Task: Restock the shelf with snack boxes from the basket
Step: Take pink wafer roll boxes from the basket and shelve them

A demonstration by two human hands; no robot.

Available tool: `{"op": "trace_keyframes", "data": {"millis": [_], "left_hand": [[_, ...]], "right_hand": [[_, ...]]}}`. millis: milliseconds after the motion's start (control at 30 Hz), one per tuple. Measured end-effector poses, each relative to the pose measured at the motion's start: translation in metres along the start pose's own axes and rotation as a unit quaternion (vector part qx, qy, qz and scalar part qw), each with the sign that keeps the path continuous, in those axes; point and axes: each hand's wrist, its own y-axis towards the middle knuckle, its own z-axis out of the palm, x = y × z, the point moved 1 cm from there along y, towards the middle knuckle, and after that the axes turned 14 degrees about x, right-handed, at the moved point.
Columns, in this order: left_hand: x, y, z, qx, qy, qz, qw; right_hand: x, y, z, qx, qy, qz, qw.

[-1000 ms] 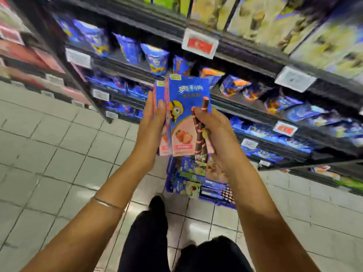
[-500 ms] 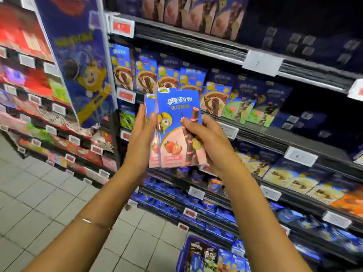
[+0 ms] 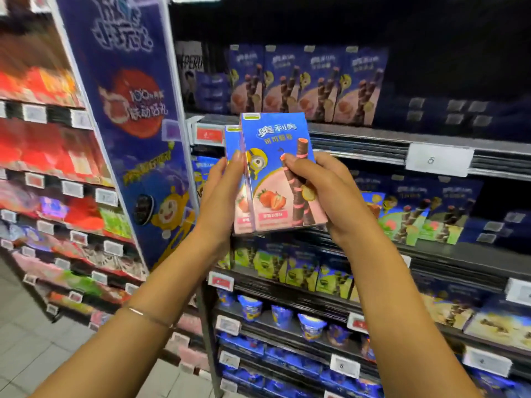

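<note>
Two blue and pink snack boxes (image 3: 273,173) with a strawberry picture stand upright, pressed together, in front of the shelf. My left hand (image 3: 218,196) grips their left side, thumb on the front box. My right hand (image 3: 324,193) grips the right side, its thumb across the front face. Just above them, a row of matching pink and blue boxes (image 3: 304,84) stands on the top shelf (image 3: 359,133), with dark free room to the right of that row. The basket is out of view.
A tall blue promotional panel (image 3: 129,124) divides this shelf unit from red-packaged shelves (image 3: 43,139) on the left. Green-fronted boxes (image 3: 416,214) fill the middle shelf, blue snack cups (image 3: 310,326) a lower one. Price tags line each shelf edge. Tiled floor (image 3: 23,340) lies lower left.
My view has swung up from the floor and basket to the upper shelves. Both hands have raised the two boxes to just below the row of matching boxes.
</note>
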Motion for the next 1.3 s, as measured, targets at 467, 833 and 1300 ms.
{"op": "trace_keyframes", "data": {"millis": [467,833,1300], "left_hand": [[-0.062,0.091,-0.069,0.057,0.021,0.072,0.996],[-0.07,0.124,-0.085,0.071,0.048,0.111,0.99],[-0.063,0.124,-0.09,0.08,0.02,0.13,0.988]], "right_hand": [[0.035,0.116,0.028,-0.002,-0.104,-0.032,0.994],[0.046,0.142,0.014,-0.039,-0.103,-0.035,0.993],[0.027,0.218,-0.026,-0.267,-0.184,-0.078,0.943]]}}
